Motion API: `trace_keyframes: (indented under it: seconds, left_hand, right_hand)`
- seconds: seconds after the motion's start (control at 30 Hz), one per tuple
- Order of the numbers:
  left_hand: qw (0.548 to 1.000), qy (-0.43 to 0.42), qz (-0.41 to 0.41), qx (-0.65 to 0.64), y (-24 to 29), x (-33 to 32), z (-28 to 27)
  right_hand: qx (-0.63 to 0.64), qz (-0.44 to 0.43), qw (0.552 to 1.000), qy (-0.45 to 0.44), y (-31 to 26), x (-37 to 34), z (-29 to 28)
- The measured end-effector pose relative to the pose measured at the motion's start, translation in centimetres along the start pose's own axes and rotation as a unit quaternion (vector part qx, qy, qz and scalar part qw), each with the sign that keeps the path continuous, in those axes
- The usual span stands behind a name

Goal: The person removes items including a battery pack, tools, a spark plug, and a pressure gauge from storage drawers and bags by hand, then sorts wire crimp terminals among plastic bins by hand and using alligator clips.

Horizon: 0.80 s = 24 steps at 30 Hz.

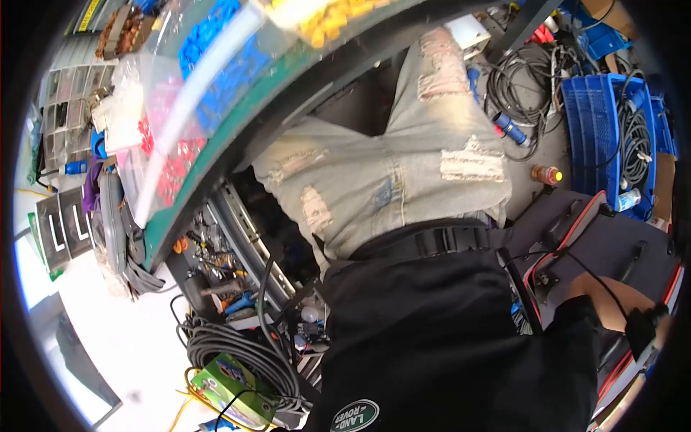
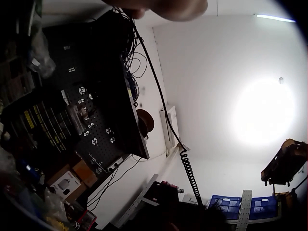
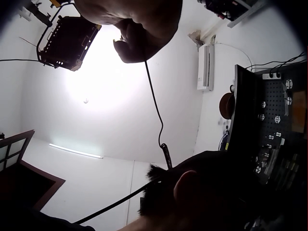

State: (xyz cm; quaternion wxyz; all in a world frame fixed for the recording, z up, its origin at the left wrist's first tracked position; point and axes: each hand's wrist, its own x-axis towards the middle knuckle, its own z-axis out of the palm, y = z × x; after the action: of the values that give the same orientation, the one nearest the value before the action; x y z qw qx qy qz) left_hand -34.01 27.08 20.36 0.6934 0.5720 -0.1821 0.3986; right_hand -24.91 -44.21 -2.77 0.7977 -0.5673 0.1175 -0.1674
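Note:
Bent fingers of my right hand point(image 3: 139, 26) show at the top of the right wrist view. A thin black cable point(image 3: 152, 91) runs down from them to a coiled section; the fingers appear to grip it. Only a blurred part of my left hand point(image 2: 173, 7) enters the top of the left wrist view, so its grasp is hidden. Beside it a black cable point(image 2: 156, 79) hangs into a coil. In the head view a bare forearm point(image 1: 608, 302) with a black wrist strap reaches to the lower right; the left hand is out of that view.
A green-edged bench point(image 1: 223, 137) holds bags of blue, yellow and red parts. Below it are an open tool drawer point(image 1: 216, 266) and coiled cable point(image 1: 241, 349). Blue crates point(image 1: 590, 137), a bottle point(image 1: 546, 174) and dark cases point(image 1: 612, 245) stand at the right.

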Motion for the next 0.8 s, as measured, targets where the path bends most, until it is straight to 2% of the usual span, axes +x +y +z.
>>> trace_keyframes:
  seconds: [0.17,0.33,0.37,0.4,0.43,0.5,0.53,0.57,0.6,0.63,0.67,0.7,0.73,0.77,0.8]
  left_hand:
    - [0.988,-0.002,-0.147,-0.054,2.6,5.5,-4.6]
    - [0.960,0.014,-0.221,-0.170,3.2,7.2,-8.0]
    - [0.967,-0.001,-0.200,-0.155,-0.5,5.3,-4.5]
    - [0.973,-0.028,-0.207,-0.096,-1.6,3.6,-4.2]
    - [0.974,-0.056,-0.217,-0.024,-1.3,2.3,-4.6]
    - [0.934,-0.037,-0.355,-0.030,3.7,1.5,-10.3]
    - [0.937,-0.039,-0.346,-0.026,3.6,0.8,-8.7]
    - [0.888,-0.070,-0.441,0.111,3.0,-0.9,-6.9]
    - [0.813,-0.096,-0.521,0.242,1.1,-3.2,-3.6]
    - [0.749,-0.174,-0.486,0.416,-3.9,-5.6,3.0]
    - [0.731,-0.186,-0.510,0.413,-6.6,-6.9,5.9]
    - [0.733,-0.182,-0.527,0.390,-8.7,-8.2,7.5]
    - [0.672,-0.127,-0.568,0.459,-10.7,-9.1,10.0]
    - [0.672,-0.171,-0.575,0.435,-13.2,-9.7,11.7]
    - [0.670,-0.168,-0.575,0.439,-15.1,-10.8,12.6]
  right_hand:
    - [0.110,0.165,0.980,-0.018,4.8,-2.3,-0.5]
    - [0.214,0.234,0.947,-0.058,6.0,-2.2,0.0]
    - [0.229,0.242,0.940,-0.073,5.8,-1.8,0.1]
    - [0.246,0.253,0.932,-0.090,6.0,-1.4,0.5]
    - [0.269,0.273,0.917,-0.106,6.7,-1.4,1.1]
    - [0.326,0.323,0.878,-0.133,8.4,-2.3,2.5]
    - [0.349,0.335,0.863,-0.147,8.9,-2.6,3.1]
    - [0.367,0.342,0.849,-0.164,8.9,-2.6,3.5]
    - [0.382,0.348,0.837,-0.181,8.6,-2.6,4.1]
    - [0.394,0.354,0.824,-0.201,8.2,-2.3,4.5]
    - [0.405,0.359,0.811,-0.224,7.8,-1.9,5.0]
    - [0.416,0.364,0.796,-0.248,7.5,-1.5,5.7]
    - [0.425,0.370,0.780,-0.272,7.4,-1.2,6.4]
    - [0.434,0.379,0.762,-0.296,6.4,-1.0,7.4]
    - [0.253,0.346,0.902,-0.060,6.0,-2.5,11.5]
